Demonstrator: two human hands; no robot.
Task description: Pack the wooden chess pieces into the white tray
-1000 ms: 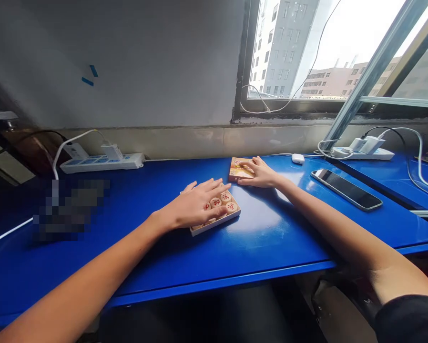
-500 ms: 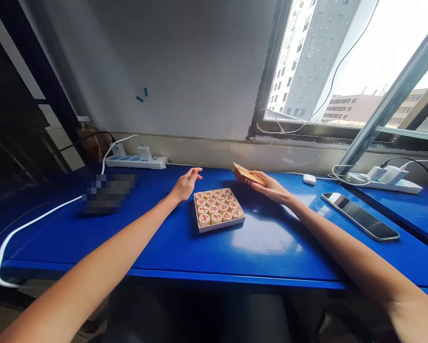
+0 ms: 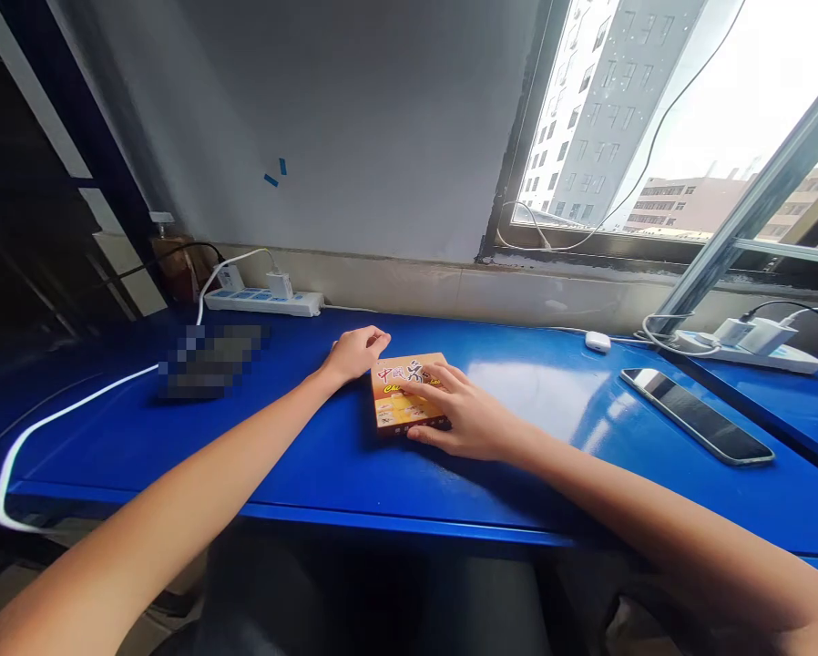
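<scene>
On the blue desk lies a Chinese chess box, its printed orange and yellow lid (image 3: 399, 405) now over the tray of pieces. My right hand (image 3: 460, 410) rests across the lid's right half, fingers spread over the top and thumb along the near side. Beside the far left corner of the box is my left hand (image 3: 359, 353), its fingers curled in with nothing visible in them. Whether it touches the box I cannot tell. The round wooden pieces are hidden beneath the lid.
A black phone (image 3: 696, 415) lies on the right, with a white earbud case (image 3: 598, 342) behind it. Power strips with plugs stand at the back left (image 3: 265, 301) and back right (image 3: 751, 346). A white cable (image 3: 74, 410) runs down the left side.
My right hand has brought the lid left and down from beside the tray onto it, covering the chess pieces. My left hand's fingers have curled in more, staying near the box.
</scene>
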